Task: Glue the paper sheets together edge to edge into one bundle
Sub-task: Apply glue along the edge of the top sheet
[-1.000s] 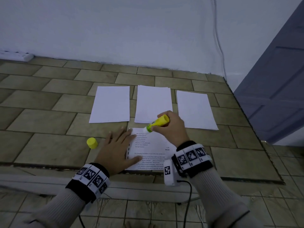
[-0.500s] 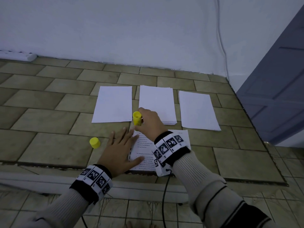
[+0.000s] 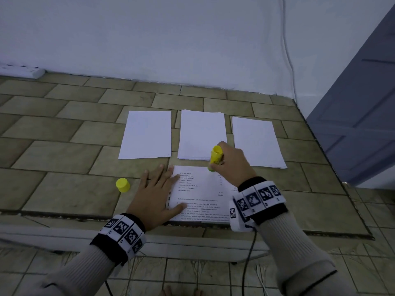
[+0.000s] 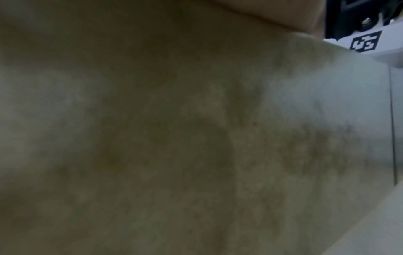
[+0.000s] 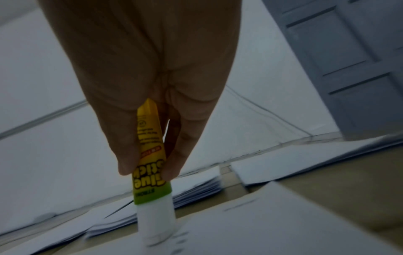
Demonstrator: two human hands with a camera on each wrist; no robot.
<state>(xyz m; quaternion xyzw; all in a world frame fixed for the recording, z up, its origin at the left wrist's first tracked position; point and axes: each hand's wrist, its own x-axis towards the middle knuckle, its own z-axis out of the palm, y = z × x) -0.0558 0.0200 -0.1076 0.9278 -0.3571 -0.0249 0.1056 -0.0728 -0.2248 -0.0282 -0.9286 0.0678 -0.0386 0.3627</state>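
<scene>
Your left hand (image 3: 154, 198) lies flat, fingers spread, pinning the printed sheet (image 3: 203, 195) near you so it can't slide. Your right hand (image 3: 233, 162) grips the glue stick (image 5: 150, 165) upright (cap (image 3: 122, 185) off, left), tip on the sheet's far edge.
</scene>
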